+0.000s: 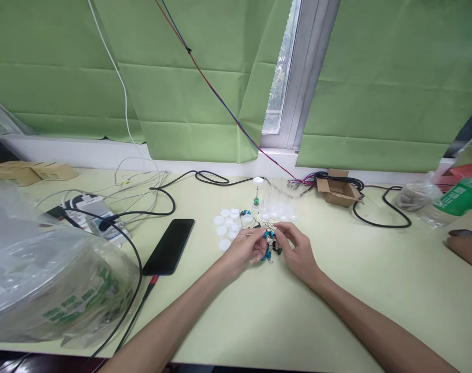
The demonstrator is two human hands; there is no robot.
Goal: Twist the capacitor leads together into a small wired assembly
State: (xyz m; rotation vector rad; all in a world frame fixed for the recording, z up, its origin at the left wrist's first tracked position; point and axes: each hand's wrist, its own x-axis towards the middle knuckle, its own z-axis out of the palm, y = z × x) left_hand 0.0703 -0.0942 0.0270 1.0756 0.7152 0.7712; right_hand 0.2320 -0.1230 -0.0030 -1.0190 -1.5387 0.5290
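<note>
My left hand (pixel 244 249) is closed, thumb and index finger pinching a small blue part (pixel 269 234) with thin metal wires. From the right, the fingers of my right hand (pixel 297 249) close on the same part. Below and around it lie more small blue and black pieces (pixel 267 255) with thin metal ends, partly hidden by my fingers. Just beyond stands a clear tube (pixel 257 192) with a white cap and a green piece inside. Several round white caps (pixel 225 229) are spread left of it. Clear tubes (pixel 280 204) lie to its right.
A black phone (pixel 169 246) and a large clear plastic bag (pixel 60 280) are on the left, near a power strip (pixel 96 212) and cables. An open cardboard box (pixel 339 189) sits at the back. Far right are a bottle (pixel 453 204) and another person's arm (pixel 467 248).
</note>
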